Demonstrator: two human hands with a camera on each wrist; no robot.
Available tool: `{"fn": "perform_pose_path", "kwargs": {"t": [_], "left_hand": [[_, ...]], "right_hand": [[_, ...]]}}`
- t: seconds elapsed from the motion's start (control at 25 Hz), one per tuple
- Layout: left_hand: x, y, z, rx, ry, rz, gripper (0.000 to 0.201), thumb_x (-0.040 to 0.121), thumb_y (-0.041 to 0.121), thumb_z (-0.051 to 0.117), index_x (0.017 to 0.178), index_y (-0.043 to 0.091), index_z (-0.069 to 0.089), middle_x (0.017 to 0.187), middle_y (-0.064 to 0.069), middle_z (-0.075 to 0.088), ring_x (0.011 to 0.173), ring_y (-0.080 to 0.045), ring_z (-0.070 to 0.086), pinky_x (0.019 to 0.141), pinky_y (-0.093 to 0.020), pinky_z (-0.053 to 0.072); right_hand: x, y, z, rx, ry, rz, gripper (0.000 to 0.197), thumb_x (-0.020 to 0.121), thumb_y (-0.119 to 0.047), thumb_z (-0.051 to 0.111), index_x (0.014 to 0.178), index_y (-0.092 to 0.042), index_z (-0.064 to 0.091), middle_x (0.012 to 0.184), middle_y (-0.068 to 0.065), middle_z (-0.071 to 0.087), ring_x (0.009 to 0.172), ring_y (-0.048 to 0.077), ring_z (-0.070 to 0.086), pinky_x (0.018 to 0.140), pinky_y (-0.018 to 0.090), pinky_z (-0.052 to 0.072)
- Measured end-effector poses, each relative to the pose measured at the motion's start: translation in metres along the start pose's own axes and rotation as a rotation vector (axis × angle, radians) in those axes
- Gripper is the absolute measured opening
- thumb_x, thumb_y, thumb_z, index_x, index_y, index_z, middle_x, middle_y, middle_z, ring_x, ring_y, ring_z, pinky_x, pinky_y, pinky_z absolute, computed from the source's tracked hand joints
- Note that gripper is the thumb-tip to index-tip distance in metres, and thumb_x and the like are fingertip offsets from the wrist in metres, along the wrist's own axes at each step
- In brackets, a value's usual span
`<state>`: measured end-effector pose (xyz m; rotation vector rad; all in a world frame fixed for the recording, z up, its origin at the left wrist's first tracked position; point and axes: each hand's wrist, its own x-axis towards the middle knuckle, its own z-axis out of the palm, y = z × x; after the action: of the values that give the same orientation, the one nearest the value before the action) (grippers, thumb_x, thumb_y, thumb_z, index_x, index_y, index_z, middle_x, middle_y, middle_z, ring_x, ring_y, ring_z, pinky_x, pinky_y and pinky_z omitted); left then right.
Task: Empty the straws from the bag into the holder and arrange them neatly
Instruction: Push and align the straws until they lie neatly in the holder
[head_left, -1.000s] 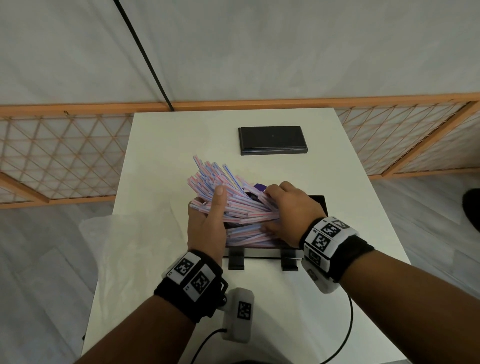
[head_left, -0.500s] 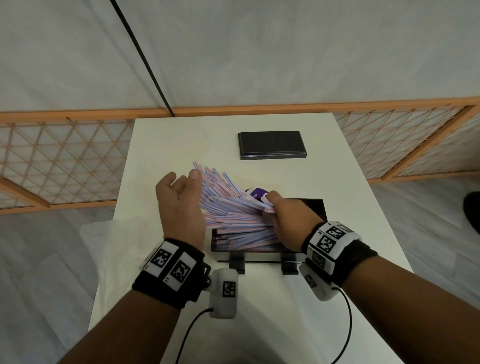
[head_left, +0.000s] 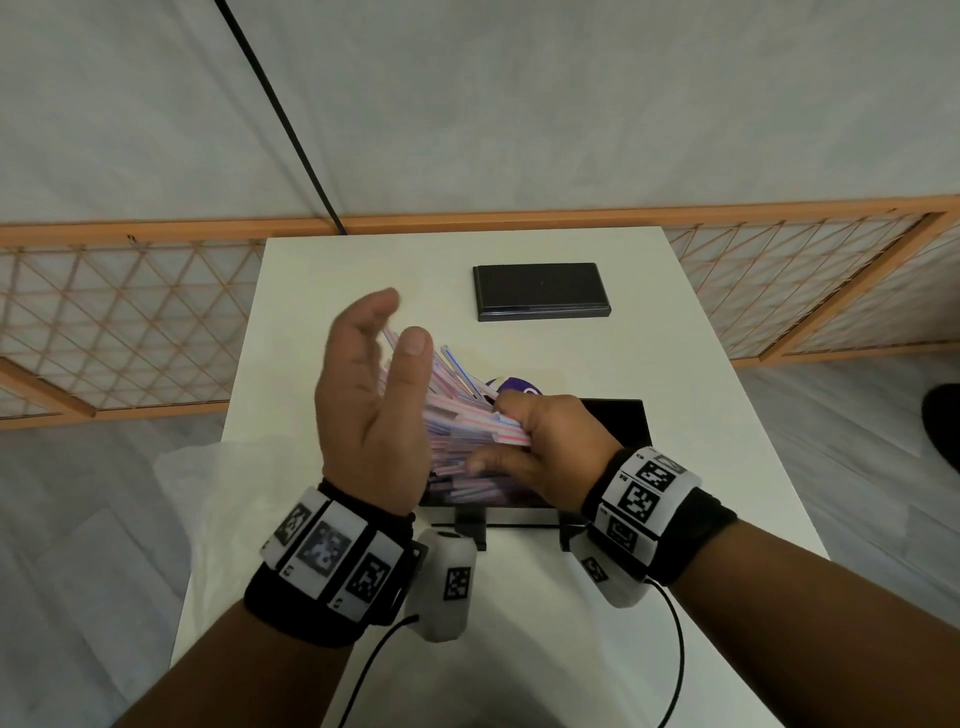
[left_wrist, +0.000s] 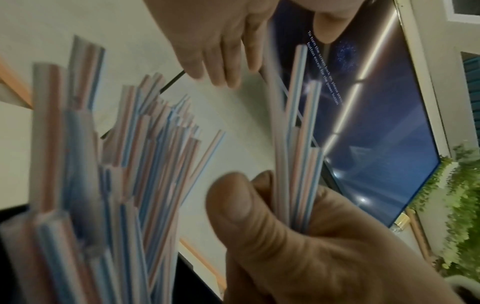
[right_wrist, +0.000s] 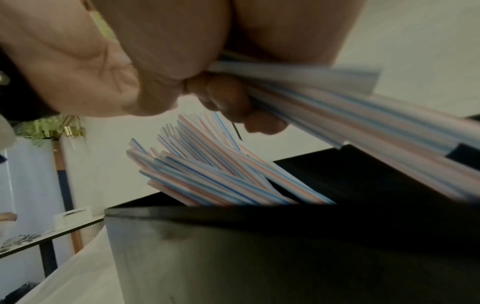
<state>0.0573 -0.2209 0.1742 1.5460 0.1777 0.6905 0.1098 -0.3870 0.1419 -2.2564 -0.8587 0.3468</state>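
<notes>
The right hand (head_left: 545, 447) pinches a small bunch of thin pink-and-blue striped paper straws (head_left: 457, 410), which fan from the black box-shaped holder (head_left: 618, 421) beneath it, long axes slanting up and away toward the left hand (head_left: 371, 410); that hand hovers open and empty, nearest the splayed tips

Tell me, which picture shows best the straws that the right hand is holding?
The left wrist view: the held straws stand clear, pinched by the right hand. The right wrist view shows them close but blurred. In the head view the right hand covers all but their ends.
</notes>
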Motion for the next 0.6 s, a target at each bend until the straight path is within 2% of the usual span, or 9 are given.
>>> {"fn": "perform_pose_path", "kwargs": {"t": [0.04,0.12,0.2,0.28,0.36,0.44,0.48,0.52,0.6], "left_hand": [[0.0,0.004,0.003,-0.022,-0.055,-0.017,0.051,0.093,0.044,0.05,0.125,0.007,0.061,0.122,-0.004,0.067,0.119,-0.016,0.063,0.102,-0.032,0.047],[-0.001,0.008,0.007,-0.045,-0.205,-0.066,0.045,0.092,0.048,0.047,0.118,0.017,0.065,0.117,0.001,0.071,0.114,-0.014,0.066,0.097,-0.026,0.048],[-0.002,0.009,0.014,0.053,-0.344,-0.069,0.047,0.092,0.052,0.043,0.12,0.022,0.067,0.118,0.007,0.071,0.112,-0.006,0.065,0.096,-0.019,0.047],[-0.005,0.008,0.02,0.248,-0.431,0.001,0.054,0.094,0.052,0.041,0.125,0.017,0.067,0.123,0.006,0.07,0.115,-0.004,0.062,0.099,-0.022,0.047],[-0.006,0.007,0.023,0.369,-0.442,0.11,0.055,0.097,0.047,0.042,0.131,0.011,0.065,0.131,0.0,0.067,0.121,-0.004,0.057,0.104,-0.023,0.044],[-0.006,0.009,0.023,0.368,-0.382,0.198,0.055,0.097,0.041,0.046,0.139,0.007,0.057,0.14,-0.002,0.06,0.129,-0.008,0.053,0.108,-0.014,0.038],[-0.006,0.01,0.023,0.363,-0.378,0.223,0.057,0.096,0.039,0.047,0.141,0.006,0.054,0.142,-0.002,0.057,0.132,-0.01,0.051,0.11,-0.014,0.036],[-0.008,0.011,0.025,0.369,-0.423,0.224,0.058,0.096,0.04,0.046,0.142,0.006,0.053,0.143,-0.002,0.057,0.134,-0.012,0.051,0.113,-0.02,0.037],[-0.018,0.012,0.029,0.38,-0.551,0.196,0.058,0.097,0.044,0.043,0.14,0.007,0.056,0.141,-0.002,0.06,0.134,-0.013,0.053,0.112,-0.034,0.042]], "right_hand": [[0.0,-0.001,0.0,-0.024,0.006,-0.021,0.044,0.077,-0.058,0.069,0.085,-0.015,0.064,0.074,0.002,0.067,0.068,0.024,0.062,0.064,0.036,0.051],[0.002,-0.004,0.002,-0.106,0.033,-0.028,0.048,0.073,-0.069,0.058,0.072,-0.021,0.057,0.066,0.002,0.064,0.063,0.027,0.059,0.059,0.033,0.048],[0.007,-0.007,0.001,-0.169,0.055,0.041,0.039,0.077,-0.06,0.047,0.068,-0.023,0.055,0.066,0.006,0.065,0.064,0.03,0.058,0.058,0.033,0.045],[0.013,-0.012,0.001,-0.24,0.048,0.095,0.03,0.082,-0.042,0.048,0.075,-0.016,0.063,0.071,0.011,0.066,0.066,0.03,0.054,0.06,0.032,0.038],[0.015,-0.016,0.0,-0.345,0.008,0.106,0.028,0.081,-0.039,0.041,0.075,-0.018,0.058,0.069,0.006,0.063,0.061,0.025,0.049,0.06,0.029,0.033],[0.014,-0.018,-0.003,-0.351,-0.033,0.142,0.023,0.08,-0.041,0.043,0.075,-0.021,0.054,0.066,-0.001,0.057,0.055,0.016,0.043,0.056,0.029,0.033],[0.014,-0.022,-0.005,-0.358,-0.066,0.168,0.019,0.081,-0.039,0.047,0.076,-0.023,0.057,0.067,-0.002,0.058,0.057,0.015,0.047,0.054,0.029,0.037],[0.013,-0.028,-0.005,-0.42,-0.062,0.126,0.015,0.079,-0.035,0.051,0.077,-0.024,0.063,0.07,0.0,0.061,0.06,0.018,0.055,0.054,0.028,0.043],[0.009,-0.038,0.0,-0.477,0.027,0.025,0.02,0.056,-0.029,0.06,0.069,-0.018,0.072,0.062,0.002,0.066,0.054,0.02,0.065,0.046,0.03,0.05]]}}
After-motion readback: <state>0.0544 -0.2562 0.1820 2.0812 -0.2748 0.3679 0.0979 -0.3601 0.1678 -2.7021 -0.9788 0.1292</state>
